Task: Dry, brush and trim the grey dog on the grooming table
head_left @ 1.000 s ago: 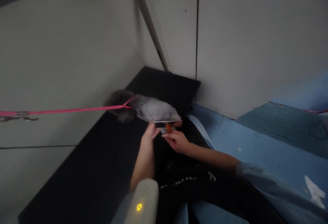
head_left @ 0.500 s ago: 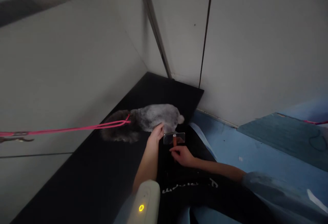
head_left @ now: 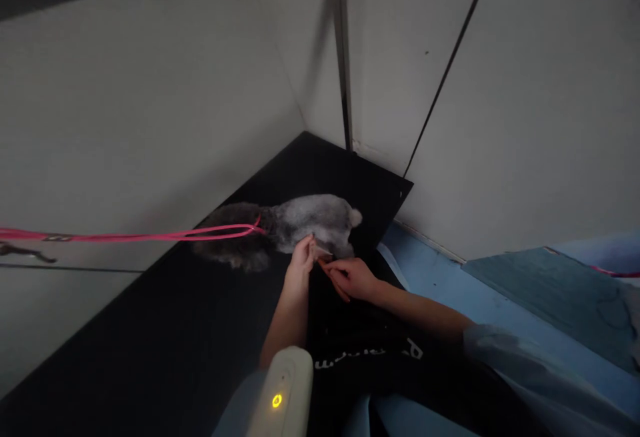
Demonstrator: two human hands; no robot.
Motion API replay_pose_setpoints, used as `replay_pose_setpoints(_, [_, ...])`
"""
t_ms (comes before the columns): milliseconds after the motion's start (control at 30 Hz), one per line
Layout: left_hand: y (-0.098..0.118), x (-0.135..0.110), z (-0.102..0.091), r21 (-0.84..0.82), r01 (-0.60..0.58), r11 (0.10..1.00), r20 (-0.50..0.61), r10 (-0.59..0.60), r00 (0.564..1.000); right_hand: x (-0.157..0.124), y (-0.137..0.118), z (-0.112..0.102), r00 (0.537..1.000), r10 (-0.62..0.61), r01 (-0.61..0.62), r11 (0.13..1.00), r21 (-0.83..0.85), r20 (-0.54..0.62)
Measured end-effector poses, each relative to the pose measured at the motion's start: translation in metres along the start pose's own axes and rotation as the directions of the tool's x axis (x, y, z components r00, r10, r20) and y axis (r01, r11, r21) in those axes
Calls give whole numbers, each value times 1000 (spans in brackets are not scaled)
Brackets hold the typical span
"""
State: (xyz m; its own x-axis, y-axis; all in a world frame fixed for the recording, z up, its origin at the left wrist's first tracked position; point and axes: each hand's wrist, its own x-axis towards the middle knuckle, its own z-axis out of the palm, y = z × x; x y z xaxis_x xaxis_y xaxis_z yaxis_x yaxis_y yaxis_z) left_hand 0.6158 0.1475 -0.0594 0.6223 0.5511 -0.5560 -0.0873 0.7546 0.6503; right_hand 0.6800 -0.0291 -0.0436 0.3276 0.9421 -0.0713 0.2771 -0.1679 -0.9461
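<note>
A dog (head_left: pixel 315 213) with a short-clipped grey body and a darker, fluffier front end is on the black table (head_left: pixel 210 330), its small pale tail towards the right. My left hand (head_left: pixel 301 255) is closed at the dog's flank, near the hind leg; whatever its fingers hold is hidden. In my closed right hand (head_left: pixel 354 277) is a slicker brush (head_left: pixel 339 285) with an orange-brown handle. Its flat head is tilted beside the dog's hind leg, close to my left fingertips. Whether the head touches the fur I cannot tell.
A pink leash (head_left: pixel 150 235) runs taut from the dog's neck to the left, near a metal hook (head_left: pixel 27 252). Pale walls (head_left: pixel 150 103) meet behind the table. A white device with a yellow light (head_left: pixel 283 390) sits low in front. Blue floor (head_left: pixel 435 277) and a teal board (head_left: pixel 545 290) lie right.
My right hand has moved up and left, bringing the brush to the dog's hind leg and tilting its head. My left hand stays at the flank. The camera view has shifted.
</note>
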Motion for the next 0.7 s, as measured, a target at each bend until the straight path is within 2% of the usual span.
replay_pose_setpoints(100, [4,-5,1,-124,-24,992,42,30,999,7,11,11,991,128,-133,981,144,40])
replay_pose_setpoints(167, [5,-5,4,-176,-7,984,99,25,995,9,19,22,988,153,-156,975,159,35])
replay_pose_setpoints(200, [4,-5,5,-185,2,983,125,21,992,10,22,27,991,134,-135,986,97,21])
replay_pose_setpoints(267, [2,-4,6,-184,6,983,159,24,987,11,23,36,995,94,-89,985,-146,25])
replay_pose_setpoints(333, [1,-3,4,-177,2,984,177,30,984,13,22,43,984,122,-59,911,-408,131])
replay_pose_setpoints(400, [2,-3,1,-156,2,988,178,27,984,14,22,48,950,199,-33,831,-555,241])
replay_pose_setpoints(500, [4,-2,-3,-127,13,992,159,7,987,13,25,53,923,236,-7,801,-599,305])
replay_pose_setpoints(700, [0,10,-8,-151,43,988,121,-25,992,8,29,55,916,287,-35,753,-657,280])
